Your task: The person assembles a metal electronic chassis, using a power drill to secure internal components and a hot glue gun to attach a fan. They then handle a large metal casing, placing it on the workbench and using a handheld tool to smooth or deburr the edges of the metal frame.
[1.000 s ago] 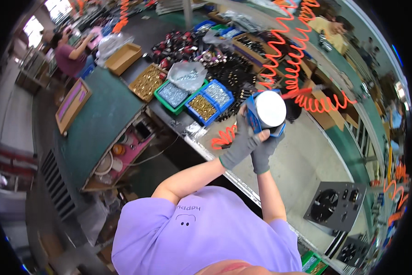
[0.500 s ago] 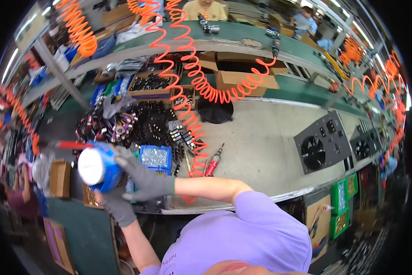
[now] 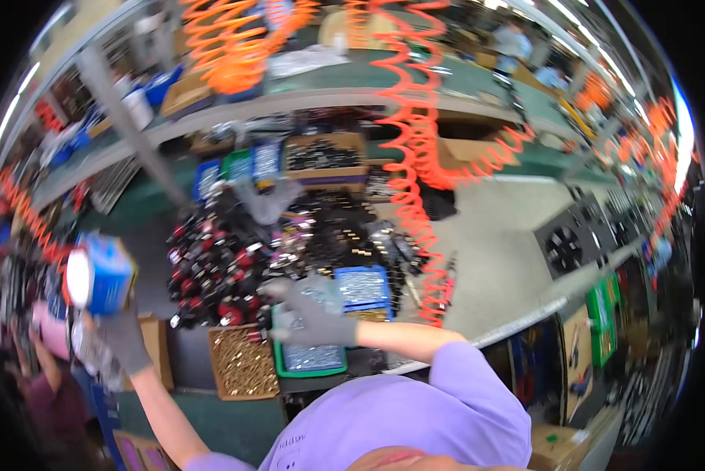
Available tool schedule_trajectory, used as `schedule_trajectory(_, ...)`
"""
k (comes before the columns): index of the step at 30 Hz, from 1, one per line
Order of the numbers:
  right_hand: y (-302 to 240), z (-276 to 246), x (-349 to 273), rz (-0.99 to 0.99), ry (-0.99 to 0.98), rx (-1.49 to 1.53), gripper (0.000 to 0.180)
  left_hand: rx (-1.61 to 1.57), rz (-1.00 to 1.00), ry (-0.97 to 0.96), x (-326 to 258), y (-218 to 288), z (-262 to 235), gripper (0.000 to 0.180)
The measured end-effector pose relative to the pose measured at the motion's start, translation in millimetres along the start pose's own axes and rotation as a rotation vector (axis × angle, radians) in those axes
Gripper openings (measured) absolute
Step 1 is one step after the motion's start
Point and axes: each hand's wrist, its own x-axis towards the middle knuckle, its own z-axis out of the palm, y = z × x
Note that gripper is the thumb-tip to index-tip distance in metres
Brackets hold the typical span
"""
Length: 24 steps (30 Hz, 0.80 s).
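Distance between the two gloved hands is the relation that matters here. The left hand (image 3: 121,337) has its grip closed around a blue can (image 3: 101,273) and holds it out far to the person's left, above the edge of the bench (image 3: 493,259). The can lies on its side, its long axis about level, the white end facing left, away from the body. The right hand (image 3: 309,314) is empty, fingers spread open, and it hovers over the green tray (image 3: 313,359) of small metal parts, just beside a blue tray (image 3: 362,284). So the can is well apart from the right hand.
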Motion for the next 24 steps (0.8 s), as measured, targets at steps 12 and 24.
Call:
schedule_trajectory(12,2,-63,-10,0.601,0.333,-0.211,0.062,0.096,0.081,0.015,298,9,14,0.054)
schedule_trajectory(24,53,-50,8,0.769,0.363,-0.246,0.052,0.019,-0.043,0.068,468,-33,25,0.052)
